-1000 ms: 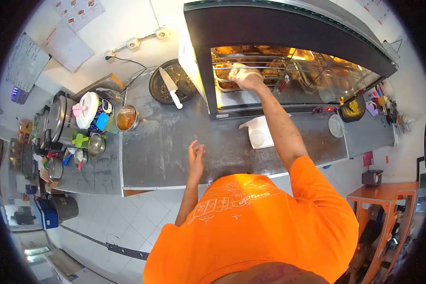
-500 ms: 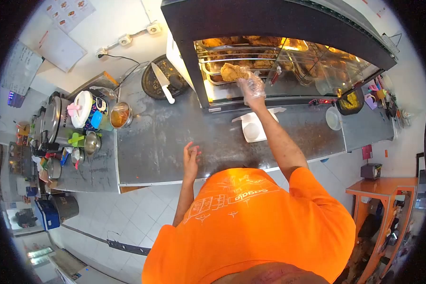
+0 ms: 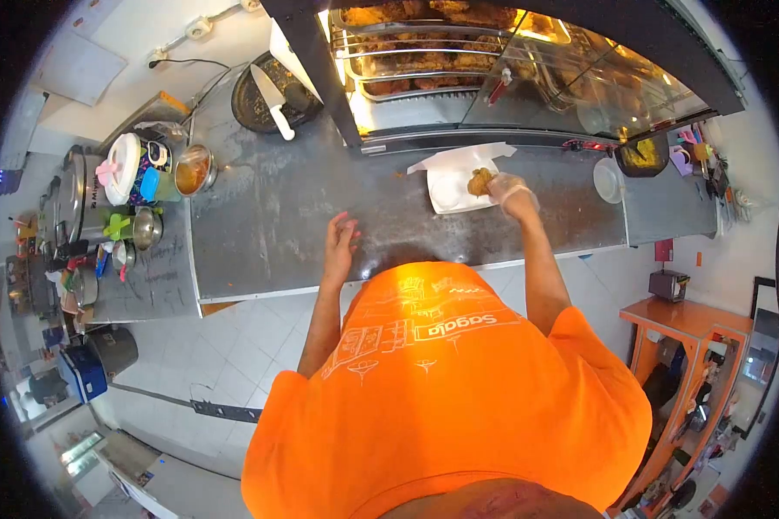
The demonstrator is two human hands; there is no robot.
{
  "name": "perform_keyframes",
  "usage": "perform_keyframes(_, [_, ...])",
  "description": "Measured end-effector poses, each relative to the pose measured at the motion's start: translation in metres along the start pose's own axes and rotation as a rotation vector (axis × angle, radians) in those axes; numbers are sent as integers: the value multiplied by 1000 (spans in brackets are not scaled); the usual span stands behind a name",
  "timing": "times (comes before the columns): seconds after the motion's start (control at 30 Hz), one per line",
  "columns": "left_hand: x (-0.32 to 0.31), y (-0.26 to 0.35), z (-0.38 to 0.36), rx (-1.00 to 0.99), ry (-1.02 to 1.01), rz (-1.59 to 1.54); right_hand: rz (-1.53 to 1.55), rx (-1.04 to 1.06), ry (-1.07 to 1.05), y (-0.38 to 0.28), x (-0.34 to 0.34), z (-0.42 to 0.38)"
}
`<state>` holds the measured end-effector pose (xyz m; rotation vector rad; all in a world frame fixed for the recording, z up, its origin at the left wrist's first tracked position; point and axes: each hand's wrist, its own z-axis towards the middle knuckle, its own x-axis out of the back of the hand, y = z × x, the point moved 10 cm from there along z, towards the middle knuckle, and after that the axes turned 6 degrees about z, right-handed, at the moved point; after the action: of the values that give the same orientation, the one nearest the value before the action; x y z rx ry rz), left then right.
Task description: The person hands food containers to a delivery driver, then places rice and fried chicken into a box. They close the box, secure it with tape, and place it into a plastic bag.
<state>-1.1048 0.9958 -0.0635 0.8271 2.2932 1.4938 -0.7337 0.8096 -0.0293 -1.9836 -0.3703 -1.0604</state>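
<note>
A clear plastic glove covers my right hand (image 3: 514, 195), whose fingers are closed on a piece of fried chicken (image 3: 480, 182) at the right side of a white paper-lined box (image 3: 455, 192). The box lies on the dark counter (image 3: 294, 208), below the heated display case (image 3: 424, 137). Near the counter's front edge, my left hand (image 3: 341, 246) is bare and empty, its fingers apart and slightly curled. Trays of fried chicken (image 3: 433, 63) fill the racks behind the case's opening.
A knife (image 3: 273, 101) lies across a round dark board (image 3: 255, 108) at the back left. Metal bowls (image 3: 194, 169), a lidded tub (image 3: 125, 169) and a large pot (image 3: 82, 195) stand left. A clear lid (image 3: 608, 181) and a black bowl (image 3: 640, 159) are right.
My right hand has come out of the display case with the chicken piece and down to the white box. The view has shifted a little; my left hand remains over the counter's front edge.
</note>
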Motion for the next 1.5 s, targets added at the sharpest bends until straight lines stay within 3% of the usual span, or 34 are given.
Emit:
perform_keyframes(0.07, [-6, 7, 2, -13, 14, 25, 216, -160, 184, 60, -44, 11])
perform_keyframes(0.1, [-7, 11, 4, -25, 22, 35, -60, -130, 162, 61, -54, 11])
perform_keyframes(0.2, [-21, 9, 12, -152, -174, 190, -365, -251, -53, -71, 0, -24])
perform_keyframes(0.27, [-62, 17, -10, -132, -609, 231, -346, 122, 106, -118, -21, -10])
perform_keyframes(0.3, [-81, 23, -29, -121, -828, 247, -49, 397, 179, -157, -27, -14])
perform_keyframes(0.33, [-93, 40, -42, -138, -887, 212, 254, 667, 248, -208, -19, -30])
perform_keyframes(0.4, [-119, 68, -71, -173, -1001, 139, -67, 840, 289, -235, -75, -11])
perform_keyframes(0.5, [-103, 58, -57, -14, -782, 233, -392, 132, -119, -174, -173, 95])
perform_keyframes(0.57, [-82, 45, -42, -72, -675, 246, -446, 103, -23, -176, -172, 94])
perform_keyframes(0.6, [-67, 40, -38, -94, -623, 252, -396, 203, 37, -154, -205, 113])
perform_keyframes(0.63, [-56, 42, -39, -96, -626, 227, -388, 161, 38, -146, -213, 120])
perform_keyframes(0.73, [-35, 10, -26, -68, -610, 111, -249, 228, -120, -205, -202, 106])
perform_keyframes(0.77, [-27, 3, -21, -6, -519, 35, -99, 242, -140, -237, -198, 101])
perform_keyframes(0.8, [-13, 5, -9, 22, -378, -87, 127, 244, -142, -264, -199, 99])
perform_keyframes(0.87, [19, 7, 15, 71, -98, -326, 1139, 420, -94, -301, -224, 107])
perform_keyframes(0.97, [72, 49, 71, -346, -3, -148, 909, 355, 197, -362, -206, 129])
perform_keyframes(1.07, [105, 99, 117, -406, 137, -830, 994, 321, 379, -407, -167, 164])
perform_keyframes(1.1, [115, 113, 141, -410, 122, -800, 971, 392, 525, -424, -140, 167])
perform_keyframes(1.2, [133, 125, 223, -349, 124, -799, 802, 143, 262, -416, -193, 299])
perform_keyframes(1.27, [134, 111, 268, -204, 189, -897, 700, 161, 219, -431, -168, 290])
perform_keyframes(1.37, [117, 111, 307, -286, -15, -709, 382, 226, 259, -447, -145, 284])
perform_keyframes(1.4, [115, 114, 309, -273, -13, -707, 208, 291, 441, -438, -164, 295])
perform_keyframes(1.47, [116, 124, 326, -204, -97, -826, 534, 508, 187, -420, -216, 307])
perform_keyframes(1.5, [127, 113, 343, -62, -37, -848, 815, 600, 128, -416, -202, 276])
